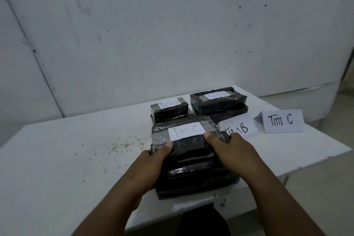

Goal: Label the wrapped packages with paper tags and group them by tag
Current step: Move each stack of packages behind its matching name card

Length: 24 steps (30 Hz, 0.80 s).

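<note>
A black wrapped package [191, 151] with a white "Tim C" tag [186, 131] under clear tape is held above the table's near edge. My left hand [153, 161] grips its left side, thumb by the tag's lower left corner. My right hand [229, 151] grips its right side, thumb at the tag's right end. Another black package [195, 184] lies under it. Behind, a package tagged "Tim A" [169, 111] tops a short stack. To its right stands a stack tagged "Tim B" [218, 101].
Two folded paper signs stand on the white table [76, 149]: "Tim B" [238, 129], partly hidden by my right hand, and "Tim C" [281, 120] at the far right. A stained white wall rises right behind the table. The table's right edge drops off past the signs.
</note>
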{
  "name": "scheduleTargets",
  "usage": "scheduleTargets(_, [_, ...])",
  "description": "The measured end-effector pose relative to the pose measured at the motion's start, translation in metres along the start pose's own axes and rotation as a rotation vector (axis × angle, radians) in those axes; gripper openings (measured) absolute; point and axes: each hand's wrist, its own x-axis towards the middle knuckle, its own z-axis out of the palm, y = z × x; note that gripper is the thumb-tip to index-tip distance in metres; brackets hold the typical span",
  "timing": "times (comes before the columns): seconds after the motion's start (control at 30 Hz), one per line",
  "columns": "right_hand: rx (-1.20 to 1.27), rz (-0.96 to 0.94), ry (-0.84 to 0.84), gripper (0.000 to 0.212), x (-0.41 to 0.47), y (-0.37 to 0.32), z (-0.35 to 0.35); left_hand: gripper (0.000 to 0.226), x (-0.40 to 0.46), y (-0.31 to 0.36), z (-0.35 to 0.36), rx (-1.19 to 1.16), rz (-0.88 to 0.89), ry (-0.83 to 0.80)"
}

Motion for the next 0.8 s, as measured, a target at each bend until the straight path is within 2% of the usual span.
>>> scheduleTargets(0.2, [0.121, -0.127, 0.042, 0.072, -0.024, -0.016, -0.004, 0.038, -0.017, 0.008, -0.014, -0.057, 0.142, 0.089])
scheduleTargets(0.27, [0.165, -0.17, 0.069, 0.08, -0.032, -0.024, -0.011, 0.033, -0.027, 0.017, -0.02, -0.079, 0.2, 0.114])
scheduleTargets(0.4, [0.298, -0.281, 0.126, 0.091, -0.039, -0.039, -0.033, 0.056, -0.04, 0.044, -0.025, -0.157, 0.318, 0.11])
scheduleTargets(0.47, [0.414, -0.324, 0.128, 0.087, -0.036, -0.045, -0.047, 0.066, -0.039, 0.06, -0.024, -0.16, 0.381, 0.105])
scheduleTargets(0.63, [0.687, -0.284, 0.079, 0.089, -0.001, -0.047, -0.08, 0.098, -0.014, 0.104, -0.005, -0.14, 0.464, 0.113])
scheduleTargets(0.73, [0.847, -0.274, 0.061, 0.082, 0.019, -0.048, -0.093, 0.091, 0.005, 0.128, 0.012, -0.153, 0.509, 0.126])
scheduleTargets(0.8, [0.972, -0.263, 0.133, 0.086, 0.035, -0.049, -0.099, 0.08, 0.018, 0.146, 0.027, -0.161, 0.536, 0.14])
